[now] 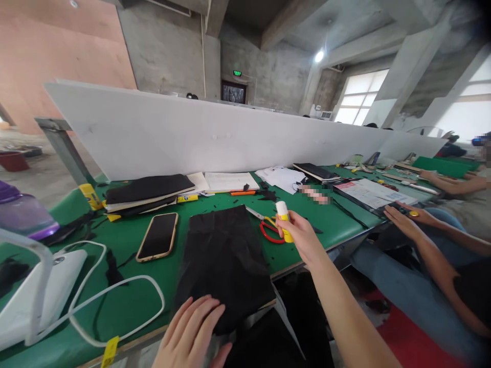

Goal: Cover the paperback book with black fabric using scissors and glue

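Note:
A flat black-covered item (226, 260), like a book wrapped in black cloth or paper, lies at the front edge of the green table, its lower right corner showing a pale edge. My left hand (192, 327) rests at its lower left with the fingers spread. Above the table, right of the black item, my right hand (301, 232) is wrapped round a yellow glue stick (285, 222) with a white top, held upright. Scissors with red and yellow handles (270, 230) lie just behind that hand.
A phone (158, 236) lies left of the black item, near a white cable (153, 286) and a white device (57, 286). Black-covered books (149, 190), papers (232, 181) and black scraps are farther back. At right, another person's hands (406, 217) are over papers (376, 193).

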`<state>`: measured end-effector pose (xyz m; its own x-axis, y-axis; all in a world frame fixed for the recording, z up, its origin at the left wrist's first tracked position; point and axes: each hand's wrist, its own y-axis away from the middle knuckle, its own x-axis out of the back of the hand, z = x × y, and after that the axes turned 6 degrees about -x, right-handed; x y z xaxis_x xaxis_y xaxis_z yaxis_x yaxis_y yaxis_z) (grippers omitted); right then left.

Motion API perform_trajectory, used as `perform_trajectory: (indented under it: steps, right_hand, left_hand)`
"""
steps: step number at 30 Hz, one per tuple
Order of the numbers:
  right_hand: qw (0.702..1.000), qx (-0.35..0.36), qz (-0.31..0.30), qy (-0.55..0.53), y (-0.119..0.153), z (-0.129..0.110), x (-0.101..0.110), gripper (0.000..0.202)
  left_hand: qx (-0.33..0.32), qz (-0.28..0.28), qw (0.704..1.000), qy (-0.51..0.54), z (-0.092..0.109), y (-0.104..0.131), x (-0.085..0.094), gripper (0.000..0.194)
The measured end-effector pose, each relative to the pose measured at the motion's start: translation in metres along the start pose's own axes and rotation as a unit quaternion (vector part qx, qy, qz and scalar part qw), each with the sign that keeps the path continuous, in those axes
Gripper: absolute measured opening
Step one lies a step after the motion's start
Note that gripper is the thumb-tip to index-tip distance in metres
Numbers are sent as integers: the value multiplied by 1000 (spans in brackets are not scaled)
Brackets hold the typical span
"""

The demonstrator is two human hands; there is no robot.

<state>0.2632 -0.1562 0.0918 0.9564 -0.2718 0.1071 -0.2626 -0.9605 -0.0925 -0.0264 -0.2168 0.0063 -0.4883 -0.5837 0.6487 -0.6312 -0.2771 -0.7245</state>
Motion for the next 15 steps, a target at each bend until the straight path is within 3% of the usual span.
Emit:
perform_trajectory:
  steps: [3, 7, 15]
  right_hand:
    - [993, 10, 71, -89, 39, 14, 10, 31]
    - [985, -39, 135, -97, 79, 38, 22, 38]
    - [973, -88, 200, -73, 118, 71, 47, 43]
  left_hand:
    - [-58, -34, 997, -31, 4, -3, -9, 38]
    - [-68, -44, 996, -32, 3, 1, -14, 41]
    - [-91, -63, 994, -13, 0, 1, -11, 37]
